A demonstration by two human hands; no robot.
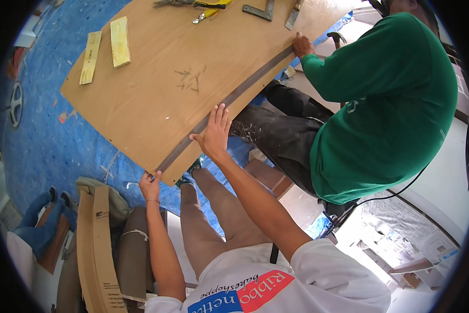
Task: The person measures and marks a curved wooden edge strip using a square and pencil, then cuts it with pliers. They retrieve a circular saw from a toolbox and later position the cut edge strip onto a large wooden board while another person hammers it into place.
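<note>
A long dark brown strip (234, 95) lies diagonally across a light brown wooden board (140, 104), near its edge. At the strip's near left end my left hand (150, 185) is closed, its fingertips pinching the end by the board's edge. My right hand (213, 131) rests on the strip further along, fingers stretched out and thumb spread. Beyond it, a co-worker in a green long-sleeved top has a hand (302, 46) at the strip's far end. Several small nails (189, 78) lie loose on the board.
Two yellowish printed strips (120, 41), a metal square (260, 9), a flat-bladed tool (293, 16) and a yellow-handled tool (208, 13) lie on the board. A hammer (337, 37) is beside the co-worker. Blue sheeting (41, 135) covers the floor; folded cardboard (96, 250) stands at lower left.
</note>
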